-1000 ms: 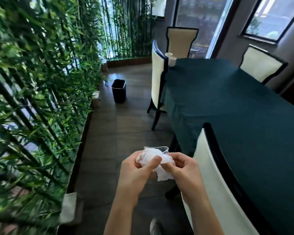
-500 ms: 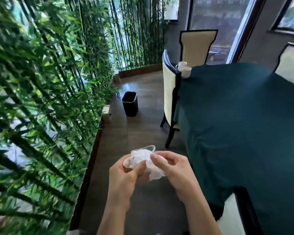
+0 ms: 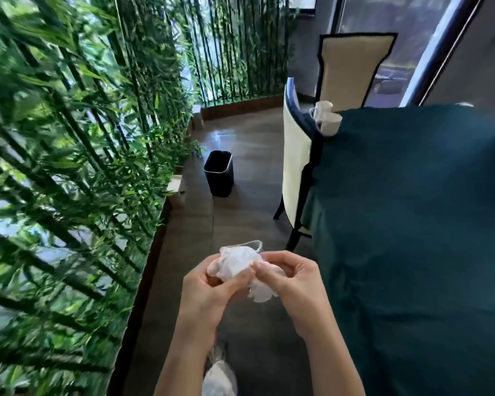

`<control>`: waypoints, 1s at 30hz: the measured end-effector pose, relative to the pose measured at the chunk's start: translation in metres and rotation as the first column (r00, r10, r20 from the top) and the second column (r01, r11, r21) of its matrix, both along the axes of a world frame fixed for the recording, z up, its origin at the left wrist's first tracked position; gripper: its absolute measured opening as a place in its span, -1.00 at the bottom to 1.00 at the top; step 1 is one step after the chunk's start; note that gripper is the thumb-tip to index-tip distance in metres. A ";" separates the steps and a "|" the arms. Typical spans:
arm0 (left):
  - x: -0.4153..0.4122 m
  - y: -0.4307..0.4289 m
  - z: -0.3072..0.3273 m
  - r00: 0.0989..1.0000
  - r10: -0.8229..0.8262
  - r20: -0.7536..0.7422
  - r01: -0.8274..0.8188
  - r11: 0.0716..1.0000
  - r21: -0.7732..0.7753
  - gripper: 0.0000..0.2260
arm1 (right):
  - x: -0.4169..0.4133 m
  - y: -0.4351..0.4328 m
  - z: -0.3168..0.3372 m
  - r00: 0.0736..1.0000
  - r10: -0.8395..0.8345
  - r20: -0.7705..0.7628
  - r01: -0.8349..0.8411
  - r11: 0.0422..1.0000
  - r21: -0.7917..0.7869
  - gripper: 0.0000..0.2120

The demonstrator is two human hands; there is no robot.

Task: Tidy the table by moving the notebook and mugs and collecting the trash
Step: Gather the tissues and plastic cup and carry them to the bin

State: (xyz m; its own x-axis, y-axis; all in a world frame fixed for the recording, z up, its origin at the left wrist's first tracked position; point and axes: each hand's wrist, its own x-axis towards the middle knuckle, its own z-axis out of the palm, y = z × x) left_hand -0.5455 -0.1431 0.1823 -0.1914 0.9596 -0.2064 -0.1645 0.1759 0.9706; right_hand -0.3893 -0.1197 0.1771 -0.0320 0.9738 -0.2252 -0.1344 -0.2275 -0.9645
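Both hands pinch the trash: the left hand (image 3: 203, 284) cradles a clear plastic cup (image 3: 252, 246) stuffed with crumpled white tissue (image 3: 235, 262), while the right hand (image 3: 290, 277) nips the tissue's loose end. Compared with a second ago, the person has walked forward along the table's left edge; the black waste bin (image 3: 219, 173) on the floor now looms nearer, so dropping the trash looks imminent. Beyond, two white mugs (image 3: 326, 118) sit at the far left corner of the teal-clothed table (image 3: 417, 224). No readable writing anywhere.
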 end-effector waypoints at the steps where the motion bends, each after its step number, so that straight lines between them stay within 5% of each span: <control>1: -0.004 0.018 -0.002 1.000 -0.012 0.003 0.012 1.000 -0.003 -0.63 | -0.002 0.016 -0.001 1.000 -0.004 -0.017 0.004 1.000 -0.018 -0.81; 12: -0.072 0.253 0.000 0.994 -0.031 0.100 0.035 0.999 -0.036 -0.77 | -0.063 0.242 0.014 1.000 -0.004 0.024 0.005 1.000 -0.025 -0.79; 24: -0.127 0.428 -0.007 0.974 0.026 0.226 -0.007 0.996 -0.086 -0.66 | -0.117 0.419 0.007 0.998 0.061 0.019 -0.060 0.997 -0.054 -0.67; 30: -0.133 0.524 -0.016 0.977 0.067 0.202 -0.047 0.994 -0.101 -0.73 | -0.125 0.528 -0.005 0.993 0.116 0.013 -0.115 0.992 -0.047 -0.89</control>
